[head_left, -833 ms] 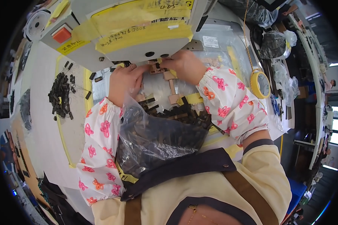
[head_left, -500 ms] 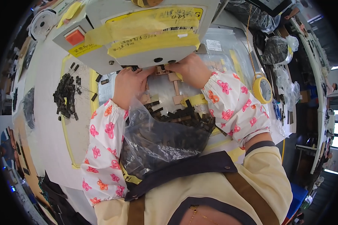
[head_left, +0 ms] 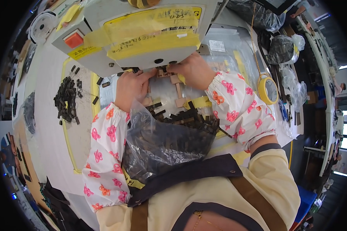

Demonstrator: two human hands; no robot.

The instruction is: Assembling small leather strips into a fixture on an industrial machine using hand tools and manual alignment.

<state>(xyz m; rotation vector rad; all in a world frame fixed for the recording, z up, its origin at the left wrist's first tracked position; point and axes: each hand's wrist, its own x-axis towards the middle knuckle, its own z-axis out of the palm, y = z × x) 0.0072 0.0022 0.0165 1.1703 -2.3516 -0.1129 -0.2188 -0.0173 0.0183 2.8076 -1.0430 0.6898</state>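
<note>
My left hand [head_left: 130, 87] and my right hand [head_left: 192, 70] meet under the head of a grey machine [head_left: 142, 34] wrapped in yellow tape. Their fingertips pinch a small brown part [head_left: 164, 72] from both sides, right below the machine's nose. The part sits on a tan wooden fixture [head_left: 178, 90] on a clear plate. Between my forearms lies an open clear plastic bag [head_left: 162, 144] full of small dark pieces, several of them spilling out at its mouth [head_left: 185, 115]. Both arms wear white sleeves with a pink flower print.
A pile of small black parts [head_left: 66, 101] lies on the white table to the left, inside a yellow tape outline. An orange button [head_left: 74, 39] is on the machine. A yellow tape roll [head_left: 268, 89] and bagged goods [head_left: 283, 48] sit at the right, a white reel [head_left: 41, 26] top left.
Both hands stay at the part under the machine head, with only small finger shifts. The view has tipped slightly, so the machine fills more of the top.
</note>
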